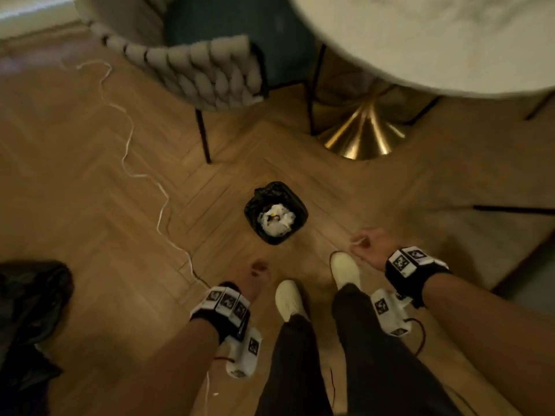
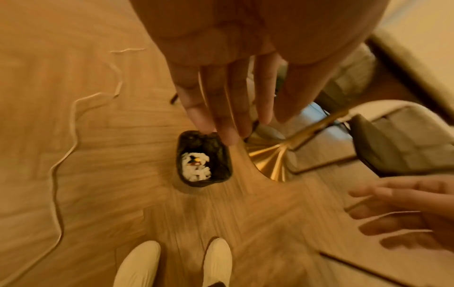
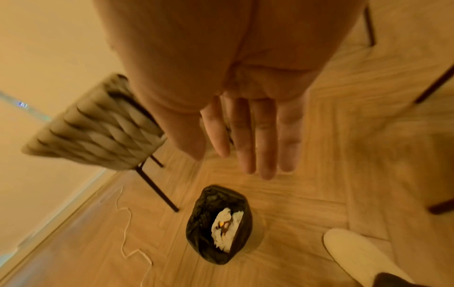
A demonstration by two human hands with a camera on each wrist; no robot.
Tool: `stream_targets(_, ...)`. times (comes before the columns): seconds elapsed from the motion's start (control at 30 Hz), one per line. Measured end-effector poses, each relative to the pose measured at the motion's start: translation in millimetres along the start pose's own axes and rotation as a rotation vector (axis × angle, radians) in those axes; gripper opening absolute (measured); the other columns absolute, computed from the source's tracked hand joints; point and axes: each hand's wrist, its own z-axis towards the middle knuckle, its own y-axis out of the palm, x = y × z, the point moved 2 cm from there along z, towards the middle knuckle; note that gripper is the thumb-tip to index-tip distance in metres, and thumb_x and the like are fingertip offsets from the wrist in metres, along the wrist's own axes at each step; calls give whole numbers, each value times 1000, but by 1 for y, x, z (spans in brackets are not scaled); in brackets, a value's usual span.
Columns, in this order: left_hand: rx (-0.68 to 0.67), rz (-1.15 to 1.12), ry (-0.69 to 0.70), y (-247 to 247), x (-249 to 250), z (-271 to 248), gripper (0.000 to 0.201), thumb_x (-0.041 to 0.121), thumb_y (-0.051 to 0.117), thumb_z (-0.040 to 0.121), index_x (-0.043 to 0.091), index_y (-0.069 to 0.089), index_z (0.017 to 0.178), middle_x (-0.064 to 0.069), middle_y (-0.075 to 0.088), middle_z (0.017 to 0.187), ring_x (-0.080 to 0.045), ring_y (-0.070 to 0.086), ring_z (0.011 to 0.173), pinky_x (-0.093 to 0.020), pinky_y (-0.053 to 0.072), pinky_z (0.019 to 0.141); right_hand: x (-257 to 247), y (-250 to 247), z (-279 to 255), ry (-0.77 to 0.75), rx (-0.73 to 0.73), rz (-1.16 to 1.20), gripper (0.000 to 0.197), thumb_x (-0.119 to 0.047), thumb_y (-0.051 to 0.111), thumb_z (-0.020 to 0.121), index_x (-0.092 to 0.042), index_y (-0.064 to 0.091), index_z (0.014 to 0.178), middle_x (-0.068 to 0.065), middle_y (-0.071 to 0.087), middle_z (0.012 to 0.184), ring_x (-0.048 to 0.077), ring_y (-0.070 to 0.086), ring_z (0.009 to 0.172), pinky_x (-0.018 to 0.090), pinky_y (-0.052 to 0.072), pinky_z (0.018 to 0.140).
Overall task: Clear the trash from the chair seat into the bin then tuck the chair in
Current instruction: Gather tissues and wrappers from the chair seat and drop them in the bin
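Note:
A small bin (image 1: pixel 276 213) lined with a black bag stands on the wooden floor just ahead of my feet, with crumpled white trash (image 1: pixel 277 220) inside it. Behind it stands the chair (image 1: pixel 207 76) with a grey woven back and thin black legs, away from the table. Its seat is dark and blurred. My left hand (image 1: pixel 259 270) hangs near the bin's front left, fingers straight and empty (image 2: pixel 230 124). My right hand (image 1: pixel 362 243) hovers at the bin's front right, also empty, with its fingers (image 3: pixel 253 153) stretched out above the bin (image 3: pixel 218 223).
A round white table top (image 1: pixel 420 40) on a gold flared base (image 1: pixel 360 130) fills the upper right. A white cord (image 1: pixel 129 139) snakes across the floor on the left. A black bag (image 1: pixel 30 295) lies at the left edge. My white shoes (image 1: pixel 288 295) stand near the bin.

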Motion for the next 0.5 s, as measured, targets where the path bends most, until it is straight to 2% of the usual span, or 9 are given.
stream_targets(0.07,-52,121,95,-1,37,-24,19,12,59,89,10,61,108,-2,58,97,-16,54,88,-18,40,61,29,-23,-57,31,49,12,29,-34,62,88,-19,64,112,1,65,96,15,58,86,25,44,78)
stream_targets(0.13,-123,259,203,8,69,-41,17,10,58,88,13,60,105,-2,60,96,-16,58,86,-10,39,58,69,-39,-110,91,104,38,29,-35,60,88,-19,64,113,0,65,95,17,60,89,26,45,80)
stream_targets(0.17,-169,341,247,16,85,-50,19,11,58,88,14,60,107,0,60,95,-13,59,85,-7,39,58,93,-43,-136,132,127,53,30,-34,59,88,-19,64,113,2,68,99,20,63,94,27,46,83)
stream_targets(0.27,-253,545,368,47,126,-72,17,12,59,89,18,61,105,7,60,89,0,54,75,-8,48,63,171,-42,-203,245,203,142,33,-33,58,86,-20,64,116,6,70,113,25,64,106,32,49,92)
stream_targets(0.33,-268,656,433,77,152,-89,13,14,60,89,23,60,98,7,61,89,-2,55,76,-7,43,61,225,-34,-249,297,257,204,33,-31,58,87,-20,64,117,5,69,117,25,63,109,32,48,95)
stream_targets(0.37,-272,709,467,94,163,-97,14,14,62,88,26,59,94,6,61,90,-5,56,79,-6,41,63,253,-27,-271,333,287,242,33,-30,57,87,-20,64,117,5,68,119,25,63,110,31,47,96)
stream_targets(0.43,-290,782,500,133,182,-113,21,10,64,86,30,58,85,3,63,90,-11,57,83,-8,45,72,312,-8,-313,424,319,340,32,-29,56,87,-20,65,117,5,69,118,25,63,110,30,47,94)
stream_targets(0.5,-323,927,512,176,194,-126,31,15,65,85,44,57,77,5,66,88,-11,62,85,-19,48,83,372,15,-351,518,310,435,25,-28,57,86,-21,67,108,8,71,110,27,65,105,28,48,83)
